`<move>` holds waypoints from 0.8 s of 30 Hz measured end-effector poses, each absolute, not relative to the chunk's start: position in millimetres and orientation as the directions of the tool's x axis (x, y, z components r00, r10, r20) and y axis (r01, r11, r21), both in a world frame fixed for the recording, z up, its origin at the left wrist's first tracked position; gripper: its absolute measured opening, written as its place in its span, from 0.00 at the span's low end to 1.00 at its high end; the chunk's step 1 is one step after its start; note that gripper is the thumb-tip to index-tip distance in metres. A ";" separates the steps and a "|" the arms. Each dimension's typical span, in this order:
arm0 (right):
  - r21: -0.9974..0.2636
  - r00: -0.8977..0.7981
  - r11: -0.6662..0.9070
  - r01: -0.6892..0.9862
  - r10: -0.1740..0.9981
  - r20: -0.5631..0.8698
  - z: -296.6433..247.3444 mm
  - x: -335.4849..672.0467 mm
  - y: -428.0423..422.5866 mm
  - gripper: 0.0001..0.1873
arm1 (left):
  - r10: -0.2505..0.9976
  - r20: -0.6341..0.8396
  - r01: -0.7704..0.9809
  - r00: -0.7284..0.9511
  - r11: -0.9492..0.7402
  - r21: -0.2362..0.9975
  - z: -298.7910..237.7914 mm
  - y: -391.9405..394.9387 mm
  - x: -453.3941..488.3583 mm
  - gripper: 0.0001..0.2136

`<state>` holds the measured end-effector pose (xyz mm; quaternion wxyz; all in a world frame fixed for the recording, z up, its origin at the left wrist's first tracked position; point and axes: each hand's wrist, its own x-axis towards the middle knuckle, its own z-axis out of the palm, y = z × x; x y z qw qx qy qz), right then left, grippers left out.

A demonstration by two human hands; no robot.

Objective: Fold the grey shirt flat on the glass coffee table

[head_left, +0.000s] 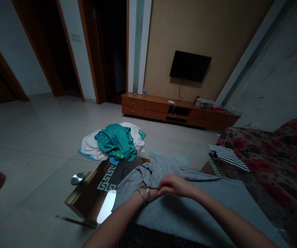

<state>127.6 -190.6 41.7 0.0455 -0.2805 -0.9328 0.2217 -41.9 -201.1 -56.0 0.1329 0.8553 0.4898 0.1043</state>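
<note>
A grey shirt [202,206] lies spread across the glass-topped coffee table [103,186], bunched into folds near its middle. My right hand [175,185] is closed, its curled fingers pinching the cloth at those folds. Just left of it and touching it, my left hand [153,194] reaches in against the bunched fabric, with bangles [143,194] on the wrist. Its fingers are hidden by the cloth and my right hand.
On the floor beyond the table is a heap of white and green clothes [116,141]. A round metal object [77,178] stands by the table's left side. Black-and-white striped fabric [228,157] lies beside the floral sofa [262,162]. A TV cabinet [156,108] lines the far wall.
</note>
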 end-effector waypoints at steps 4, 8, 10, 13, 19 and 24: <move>-0.355 -0.494 0.483 0.801 0.867 0.063 30.6 147.1 -118.7 0.10 | 0.862 -0.032 0.806 0.507 -0.460 0.371 -51.9 -202.4 -41.2 0.32; -0.282 -0.327 0.329 0.901 0.943 0.055 0.3 145.3 -51.9 0.15 | 0.879 -0.045 0.827 0.475 -0.429 0.363 -52.6 -203.0 -39.5 0.32; -0.265 -0.318 0.313 0.912 0.948 0.026 -15.1 138.5 -31.0 0.21 | 0.885 -0.065 0.836 0.461 -0.409 0.366 -54.0 -202.9 -39.6 0.31; -0.252 -0.357 0.338 0.907 0.934 -0.031 -31.6 128.5 -7.5 0.21 | 0.878 -0.081 0.829 0.473 -0.411 0.379 -54.8 -200.7 -40.5 0.33; -0.220 -0.207 0.228 0.948 0.972 0.114 -47.2 140.9 22.3 0.12 | 0.804 -0.021 0.766 0.595 -0.558 0.319 -48.2 -191.0 -39.0 0.28; -0.262 -0.047 0.090 0.961 0.985 0.164 -50.9 161.1 24.8 0.20 | 0.791 -0.003 0.761 0.612 -0.588 0.276 -42.5 -188.6 -37.4 0.28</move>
